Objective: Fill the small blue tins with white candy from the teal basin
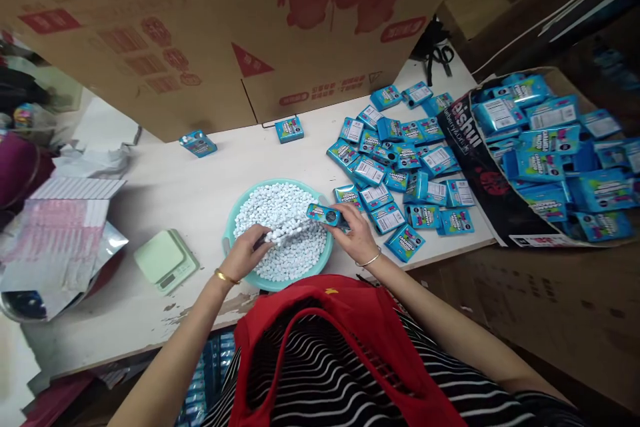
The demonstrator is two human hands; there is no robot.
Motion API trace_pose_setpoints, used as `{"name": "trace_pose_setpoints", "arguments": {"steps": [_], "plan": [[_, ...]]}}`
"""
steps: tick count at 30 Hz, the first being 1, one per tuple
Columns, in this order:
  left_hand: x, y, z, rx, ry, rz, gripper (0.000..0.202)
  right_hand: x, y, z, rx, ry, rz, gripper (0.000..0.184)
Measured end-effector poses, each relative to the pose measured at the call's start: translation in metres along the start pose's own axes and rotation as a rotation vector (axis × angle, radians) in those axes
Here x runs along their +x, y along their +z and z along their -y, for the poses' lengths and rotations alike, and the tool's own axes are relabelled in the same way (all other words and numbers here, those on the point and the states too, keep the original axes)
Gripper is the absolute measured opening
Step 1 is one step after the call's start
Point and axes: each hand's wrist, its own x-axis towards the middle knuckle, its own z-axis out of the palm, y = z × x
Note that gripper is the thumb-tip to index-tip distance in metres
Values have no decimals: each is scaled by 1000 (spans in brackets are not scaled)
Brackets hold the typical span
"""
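A teal basin (235,213) full of small white candies (280,213) sits on the white table in front of me. My left hand (246,255) is closed on a small scoop heaped with candies (286,231), held over the basin. My right hand (354,233) grips a small blue candy box (324,214), its open end turned toward the scoop. A heap of the same blue boxes (400,167) lies on the table to the right of the basin.
A pale green scale (165,260) stands left of the basin. Two single blue boxes (198,143) (289,129) lie near a large cardboard sheet (200,33) at the back. A carton with a dark liner (550,160) at the right holds several more boxes. Foil packaging (60,240) lies at the left.
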Motion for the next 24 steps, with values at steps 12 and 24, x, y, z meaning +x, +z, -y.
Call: {"name": "trace_pose_setpoints", "arguments": {"steps": [12,24], "plan": [[12,-77,-104,545,16,235,8,4,35,21,24,-189,167,49],[4,-87,-103,694,-89,139,13,2,35,16,70,-158,138,40]]}}
